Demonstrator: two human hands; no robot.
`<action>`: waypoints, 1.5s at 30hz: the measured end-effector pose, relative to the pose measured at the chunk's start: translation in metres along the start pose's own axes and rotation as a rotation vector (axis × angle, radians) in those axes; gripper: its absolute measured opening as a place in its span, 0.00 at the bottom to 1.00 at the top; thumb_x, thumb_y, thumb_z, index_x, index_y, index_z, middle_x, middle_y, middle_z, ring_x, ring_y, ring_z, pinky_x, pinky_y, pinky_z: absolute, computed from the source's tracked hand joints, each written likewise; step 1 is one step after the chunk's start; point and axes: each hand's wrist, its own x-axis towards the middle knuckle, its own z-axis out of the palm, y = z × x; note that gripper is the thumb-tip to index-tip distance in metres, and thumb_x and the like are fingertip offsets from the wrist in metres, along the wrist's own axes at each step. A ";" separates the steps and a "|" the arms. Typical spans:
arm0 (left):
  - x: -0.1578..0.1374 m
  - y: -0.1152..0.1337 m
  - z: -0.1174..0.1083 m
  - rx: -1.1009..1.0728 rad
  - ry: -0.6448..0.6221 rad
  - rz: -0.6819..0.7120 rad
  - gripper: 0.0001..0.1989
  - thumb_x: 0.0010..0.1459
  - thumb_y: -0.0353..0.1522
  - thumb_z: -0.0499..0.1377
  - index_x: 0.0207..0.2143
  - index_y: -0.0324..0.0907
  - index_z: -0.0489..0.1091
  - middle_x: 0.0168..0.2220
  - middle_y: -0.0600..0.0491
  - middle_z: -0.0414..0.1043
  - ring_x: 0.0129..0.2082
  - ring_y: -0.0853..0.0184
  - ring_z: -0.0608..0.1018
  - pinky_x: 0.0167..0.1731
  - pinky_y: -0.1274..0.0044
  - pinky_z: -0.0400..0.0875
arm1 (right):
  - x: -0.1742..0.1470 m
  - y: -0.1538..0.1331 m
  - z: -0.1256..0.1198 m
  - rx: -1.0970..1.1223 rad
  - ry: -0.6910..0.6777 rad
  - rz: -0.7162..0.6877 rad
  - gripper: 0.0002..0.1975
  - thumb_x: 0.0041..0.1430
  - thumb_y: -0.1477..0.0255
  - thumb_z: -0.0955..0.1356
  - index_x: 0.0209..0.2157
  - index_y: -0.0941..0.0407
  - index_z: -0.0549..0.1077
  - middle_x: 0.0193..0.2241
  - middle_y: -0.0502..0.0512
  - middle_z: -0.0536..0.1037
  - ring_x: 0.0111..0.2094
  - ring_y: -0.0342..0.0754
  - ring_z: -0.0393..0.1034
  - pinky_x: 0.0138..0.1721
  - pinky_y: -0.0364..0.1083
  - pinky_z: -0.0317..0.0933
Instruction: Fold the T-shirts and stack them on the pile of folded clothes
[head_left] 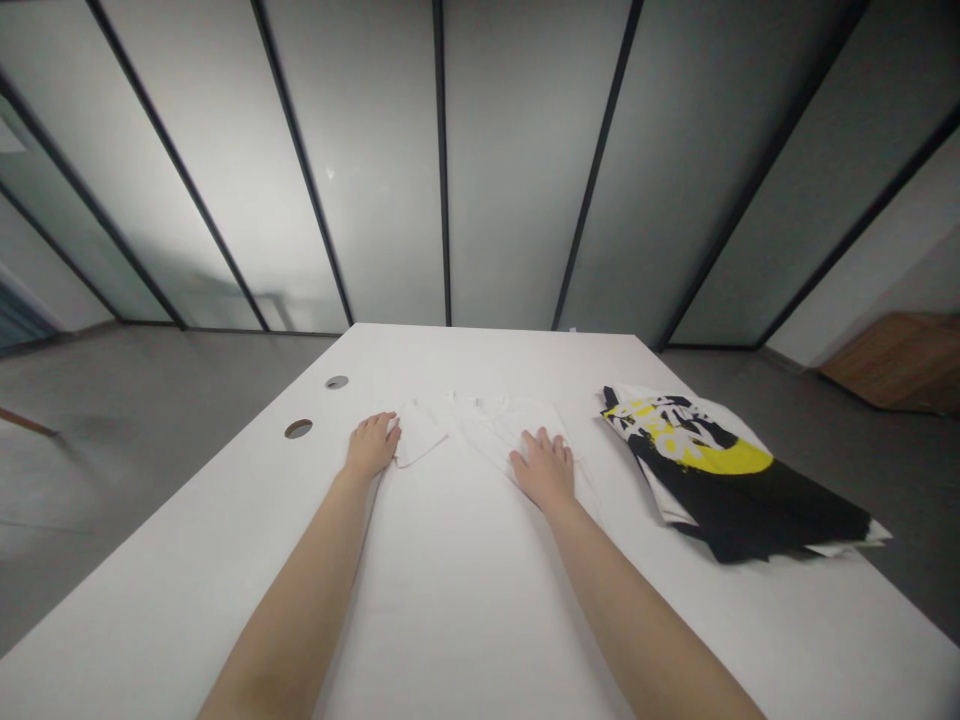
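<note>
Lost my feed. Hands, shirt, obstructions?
Left hand open at edge of white shirt; right hand open on it. Shirt flat on table. Printed fabric pile right, clear of hands.

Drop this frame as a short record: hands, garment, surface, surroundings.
Left hand: palm down at left edge of white fabric garment
Right hand: palm down on garment, fingers spread
Garment layout: flat, neckline at far end
Surface: white table, two round holes at left
Right side: black, white and yellow printed bundle
Background: frosted panels, dark frames
</note>
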 end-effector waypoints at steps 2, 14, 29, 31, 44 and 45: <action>0.002 0.000 -0.001 -0.031 0.033 -0.016 0.20 0.71 0.38 0.51 0.59 0.42 0.71 0.58 0.42 0.77 0.59 0.53 0.77 0.60 0.60 0.70 | 0.000 0.000 0.000 -0.005 -0.002 0.000 0.33 0.72 0.58 0.59 0.74 0.52 0.59 0.76 0.61 0.53 0.74 0.68 0.45 0.71 0.62 0.39; -0.007 0.033 0.004 0.093 -0.307 0.248 0.28 0.74 0.41 0.46 0.72 0.44 0.59 0.75 0.43 0.55 0.74 0.50 0.58 0.69 0.56 0.58 | 0.001 0.000 0.001 -0.016 0.003 0.002 0.33 0.72 0.58 0.59 0.74 0.53 0.59 0.75 0.62 0.54 0.74 0.68 0.46 0.71 0.61 0.39; 0.025 0.072 -0.005 -0.028 -0.026 -0.026 0.24 0.75 0.31 0.41 0.65 0.38 0.67 0.64 0.42 0.73 0.66 0.59 0.73 0.64 0.69 0.66 | -0.001 -0.004 0.000 -0.056 -0.024 0.023 0.34 0.73 0.57 0.58 0.76 0.49 0.53 0.76 0.67 0.49 0.74 0.72 0.43 0.69 0.67 0.36; 0.032 0.076 0.004 0.000 -0.051 -0.057 0.25 0.73 0.29 0.41 0.65 0.35 0.67 0.64 0.38 0.72 0.64 0.57 0.75 0.63 0.67 0.68 | 0.000 -0.005 0.002 -0.055 -0.017 0.024 0.34 0.73 0.57 0.58 0.76 0.49 0.52 0.76 0.68 0.48 0.74 0.73 0.43 0.69 0.68 0.35; 0.033 0.082 0.022 0.176 -0.124 -0.070 0.33 0.71 0.43 0.47 0.71 0.32 0.60 0.73 0.32 0.56 0.72 0.42 0.60 0.67 0.54 0.57 | 0.006 -0.001 0.008 -0.045 -0.036 0.082 0.35 0.73 0.54 0.56 0.76 0.48 0.51 0.77 0.67 0.45 0.75 0.74 0.40 0.68 0.73 0.32; 0.034 0.083 0.022 0.172 -0.123 -0.071 0.33 0.71 0.42 0.47 0.71 0.32 0.60 0.73 0.32 0.56 0.72 0.42 0.60 0.67 0.53 0.57 | 0.008 -0.001 0.006 -0.044 -0.054 0.082 0.35 0.73 0.54 0.57 0.77 0.48 0.50 0.77 0.68 0.44 0.75 0.75 0.40 0.68 0.73 0.32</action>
